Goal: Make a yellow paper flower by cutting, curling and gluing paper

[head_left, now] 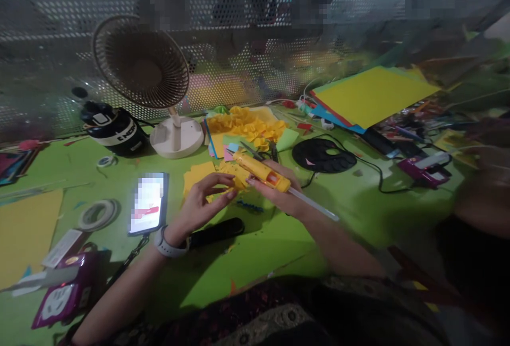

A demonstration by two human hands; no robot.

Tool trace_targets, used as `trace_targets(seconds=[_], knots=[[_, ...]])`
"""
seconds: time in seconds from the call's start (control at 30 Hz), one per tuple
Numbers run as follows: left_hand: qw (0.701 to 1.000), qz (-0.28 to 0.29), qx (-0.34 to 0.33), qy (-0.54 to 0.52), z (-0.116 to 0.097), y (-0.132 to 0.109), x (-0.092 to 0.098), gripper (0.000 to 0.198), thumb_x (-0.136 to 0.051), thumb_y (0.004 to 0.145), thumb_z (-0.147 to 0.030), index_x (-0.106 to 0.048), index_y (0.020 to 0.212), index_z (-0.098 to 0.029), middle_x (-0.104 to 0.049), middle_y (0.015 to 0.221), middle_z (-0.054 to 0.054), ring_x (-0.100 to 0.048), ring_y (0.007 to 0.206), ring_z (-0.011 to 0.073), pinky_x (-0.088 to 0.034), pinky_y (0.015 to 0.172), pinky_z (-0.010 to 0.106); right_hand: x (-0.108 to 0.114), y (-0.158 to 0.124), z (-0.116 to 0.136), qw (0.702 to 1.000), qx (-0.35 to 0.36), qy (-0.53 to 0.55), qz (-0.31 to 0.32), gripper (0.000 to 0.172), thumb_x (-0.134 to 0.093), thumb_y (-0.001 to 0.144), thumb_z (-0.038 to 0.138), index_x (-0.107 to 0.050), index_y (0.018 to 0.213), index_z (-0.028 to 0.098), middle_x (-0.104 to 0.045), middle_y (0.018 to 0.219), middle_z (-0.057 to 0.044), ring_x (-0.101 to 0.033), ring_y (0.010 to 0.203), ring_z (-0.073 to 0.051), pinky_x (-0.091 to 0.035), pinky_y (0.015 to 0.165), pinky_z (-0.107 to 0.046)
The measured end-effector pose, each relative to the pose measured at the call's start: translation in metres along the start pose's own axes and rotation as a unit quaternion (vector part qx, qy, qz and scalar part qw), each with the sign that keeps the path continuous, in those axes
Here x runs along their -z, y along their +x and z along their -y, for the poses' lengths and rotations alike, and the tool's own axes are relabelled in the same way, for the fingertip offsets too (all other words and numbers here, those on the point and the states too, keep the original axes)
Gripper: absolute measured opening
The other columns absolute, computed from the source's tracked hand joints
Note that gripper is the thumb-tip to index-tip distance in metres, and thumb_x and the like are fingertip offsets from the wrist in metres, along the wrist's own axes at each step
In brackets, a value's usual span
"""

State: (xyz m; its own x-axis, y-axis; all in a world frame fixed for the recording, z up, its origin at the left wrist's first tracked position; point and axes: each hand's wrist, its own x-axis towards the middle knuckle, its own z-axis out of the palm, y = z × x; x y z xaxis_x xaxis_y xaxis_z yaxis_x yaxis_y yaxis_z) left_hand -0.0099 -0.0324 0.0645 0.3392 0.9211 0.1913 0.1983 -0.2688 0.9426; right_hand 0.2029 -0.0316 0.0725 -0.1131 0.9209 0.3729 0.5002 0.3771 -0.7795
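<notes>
My right hand [287, 197] is closed around a yellow hot glue gun [258, 169], its nozzle toward the upper left. A translucent glue stick [314, 205] juts from the gun's back end. My left hand [199, 202], with a white watch on the wrist, has its fingers curled at a small yellow paper piece [240, 181]; the exact grip is partly hidden. Below the hands lie yellow paper scraps [199, 173] and a dark blue twisted strip [250, 206]. A black long-handled object [217, 231] lies near my left wrist.
A fan [175, 141] and black bottle [115, 131] stand at the back left. Crumpled yellow paper [247, 125] is piled behind my hands. A lit phone [147, 202], tape roll [98, 214] and purple device [66, 293] lie left. Coloured sheets [374, 96] and a black pad [314, 154] are right.
</notes>
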Motion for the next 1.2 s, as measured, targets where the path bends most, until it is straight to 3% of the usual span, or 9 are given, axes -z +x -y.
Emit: trace_targets(seconds=[0.1,0.2,0.43,0.6,0.73,0.9,1.03,1.2], knots=[[0.997,-0.035,0.044,-0.058,0.005,0.001,-0.008,0.027,-0.071,0.081,-0.041,-0.065,0.076,-0.016,-0.068,0.108,0.012,-0.067,0.1,0.0209,-0.06,0.081,0.031,-0.003,-0.004,-0.006,0.997,0.072,-0.038,0.014,0.01,-0.065,0.082,0.027,-0.059,0.088,0.025,-0.067,0.084,-0.001,-0.063,0.073,-0.018,-0.054,0.07,-0.032],[0.995,-0.026,0.069,-0.07,0.012,-0.001,-0.012,0.025,-0.071,0.082,-0.04,-0.065,0.08,-0.016,-0.068,0.107,0.011,-0.065,0.102,0.0206,-0.059,0.081,0.03,-0.008,-0.005,-0.006,0.993,0.105,-0.042,-0.011,0.011,-0.065,0.081,0.022,-0.059,0.09,0.024,-0.068,0.088,-0.004,-0.064,0.078,-0.02,-0.053,0.072,-0.033],[0.994,-0.058,0.053,-0.082,0.015,-0.004,-0.014,0.026,-0.067,0.085,-0.04,-0.067,0.093,-0.015,-0.066,0.114,0.013,-0.063,0.108,0.0206,-0.058,0.086,0.03,-0.015,-0.009,0.007,0.997,0.036,0.008,-0.063,0.006,-0.065,0.086,0.027,-0.064,0.09,0.023,-0.067,0.084,-0.002,-0.066,0.077,-0.019,-0.054,0.072,-0.032],[0.991,-0.049,0.071,-0.106,0.02,-0.002,-0.013,0.03,-0.066,0.085,-0.044,-0.067,0.09,-0.015,-0.067,0.109,0.012,-0.067,0.091,0.0176,-0.062,0.076,0.03,-0.018,-0.008,0.001,0.998,-0.016,0.033,-0.047,0.01,-0.066,0.085,0.033,-0.064,0.087,0.024,-0.067,0.083,-0.002,-0.066,0.077,-0.02,-0.056,0.073,-0.035],[0.987,-0.083,0.086,-0.107,0.021,0.0,-0.009,0.031,-0.069,0.082,-0.046,-0.064,0.083,-0.015,-0.067,0.109,0.011,-0.07,0.081,0.0166,-0.065,0.069,0.032,-0.018,-0.006,0.0,0.997,-0.035,0.041,-0.048,0.012,-0.068,0.083,0.034,-0.062,0.086,0.024,-0.069,0.084,-0.003,-0.067,0.076,-0.022,-0.057,0.071,-0.036],[0.992,-0.122,0.027,0.018,0.02,0.001,0.0,0.024,-0.064,0.087,-0.038,-0.071,0.082,-0.016,-0.069,0.113,0.014,-0.07,0.094,0.0219,-0.065,0.071,0.031,-0.017,-0.011,0.009,0.997,-0.015,-0.021,-0.072,0.013,-0.065,0.084,0.035,-0.062,0.092,0.025,-0.07,0.082,-0.003,-0.067,0.072,-0.022,-0.055,0.067,-0.036],[0.986,-0.159,-0.004,0.043,0.019,0.003,0.007,0.021,-0.064,0.087,-0.035,-0.074,0.084,-0.016,-0.07,0.113,0.014,-0.068,0.105,0.0239,-0.065,0.072,0.03,-0.019,-0.014,0.009,0.998,0.038,-0.052,-0.026,0.013,-0.066,0.083,0.036,-0.058,0.087,0.027,-0.068,0.079,-0.003,-0.066,0.069,-0.022,-0.054,0.061,-0.035],[0.98,-0.197,-0.007,0.039,0.01,0.004,0.011,0.023,-0.065,0.087,-0.037,-0.076,0.083,-0.016,-0.069,0.11,0.013,-0.069,0.099,0.0223,-0.065,0.065,0.027,-0.027,-0.018,0.006,0.991,0.115,-0.067,0.013,0.009,-0.062,0.087,0.031,-0.058,0.088,0.023,-0.067,0.081,-0.006,-0.066,0.071,-0.02,-0.054,0.064,-0.032]])
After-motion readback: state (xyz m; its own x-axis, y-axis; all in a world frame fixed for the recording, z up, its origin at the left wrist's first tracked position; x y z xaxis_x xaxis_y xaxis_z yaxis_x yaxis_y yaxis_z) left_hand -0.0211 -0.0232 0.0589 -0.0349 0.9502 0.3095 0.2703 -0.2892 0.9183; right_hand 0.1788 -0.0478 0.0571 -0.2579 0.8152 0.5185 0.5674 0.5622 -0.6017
